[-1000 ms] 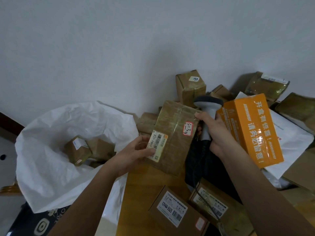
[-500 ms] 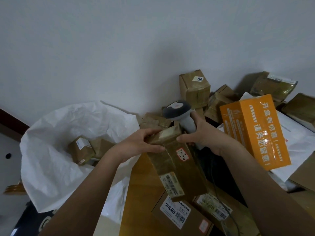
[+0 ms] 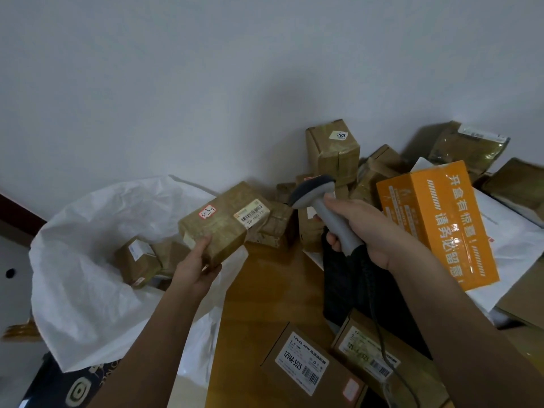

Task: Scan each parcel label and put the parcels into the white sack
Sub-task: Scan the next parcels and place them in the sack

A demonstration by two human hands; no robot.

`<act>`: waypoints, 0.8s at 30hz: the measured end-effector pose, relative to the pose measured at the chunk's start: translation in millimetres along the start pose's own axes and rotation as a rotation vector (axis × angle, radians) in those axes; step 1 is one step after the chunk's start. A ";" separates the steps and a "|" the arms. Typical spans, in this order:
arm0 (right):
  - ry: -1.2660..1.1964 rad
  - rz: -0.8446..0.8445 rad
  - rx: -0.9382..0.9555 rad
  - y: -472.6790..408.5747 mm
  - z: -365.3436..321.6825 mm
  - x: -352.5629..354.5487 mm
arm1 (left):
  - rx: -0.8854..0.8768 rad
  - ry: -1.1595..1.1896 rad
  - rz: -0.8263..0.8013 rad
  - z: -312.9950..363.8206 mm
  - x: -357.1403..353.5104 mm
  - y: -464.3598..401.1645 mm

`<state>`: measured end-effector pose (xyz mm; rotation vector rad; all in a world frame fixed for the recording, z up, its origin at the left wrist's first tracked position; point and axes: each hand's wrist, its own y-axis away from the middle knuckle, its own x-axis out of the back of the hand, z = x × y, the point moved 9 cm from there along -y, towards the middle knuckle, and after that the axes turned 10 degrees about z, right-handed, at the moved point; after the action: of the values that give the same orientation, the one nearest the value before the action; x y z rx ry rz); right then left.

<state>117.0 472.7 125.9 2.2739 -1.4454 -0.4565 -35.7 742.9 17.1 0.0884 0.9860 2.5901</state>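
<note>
While the white sack gapes at our left beside the bench, we hold the taped brown parcel in our left hand, fingers curled round its near end, right at the sack's rim. Its long axis points away to the right. Our right hand grips the scanner, aimed at the barcode label.

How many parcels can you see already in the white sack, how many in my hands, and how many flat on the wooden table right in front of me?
In the white sack: 2 brown parcels visible; more may be hidden.
In hand: 1 brown parcel, held by the left hand.
Flat on the wooden table, near edge: 2 labelled boxes.
Total: 5.
</note>
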 end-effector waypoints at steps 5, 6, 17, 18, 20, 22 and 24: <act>0.033 -0.074 0.095 17.1 -20.4 -8.3 | -0.006 0.024 0.034 -2.3 5.9 -3.7; 0.040 -0.080 0.116 20.9 -24.7 -9.3 | -0.009 0.024 0.037 -2.4 7.0 -4.5; 0.025 -0.096 0.160 53.0 -50.1 -6.3 | -0.029 -0.029 0.029 -6.8 14.5 -10.0; 0.023 -0.101 0.162 55.2 -51.5 -5.9 | -0.027 -0.032 0.026 -7.5 14.8 -10.1; 0.029 -0.107 0.175 58.2 -54.2 -5.7 | -0.025 -0.029 0.026 -8.7 15.2 -10.7; 0.031 -0.104 0.186 60.2 -56.3 -4.9 | -0.025 -0.029 0.027 -9.5 15.6 -11.0; 0.025 -0.099 0.186 61.7 -57.6 -3.2 | -0.026 -0.030 0.023 -9.1 14.8 -11.0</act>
<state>95.2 461.5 206.8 2.4970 -1.4206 -0.3331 -47.7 750.1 2.0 0.1323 0.9453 2.6139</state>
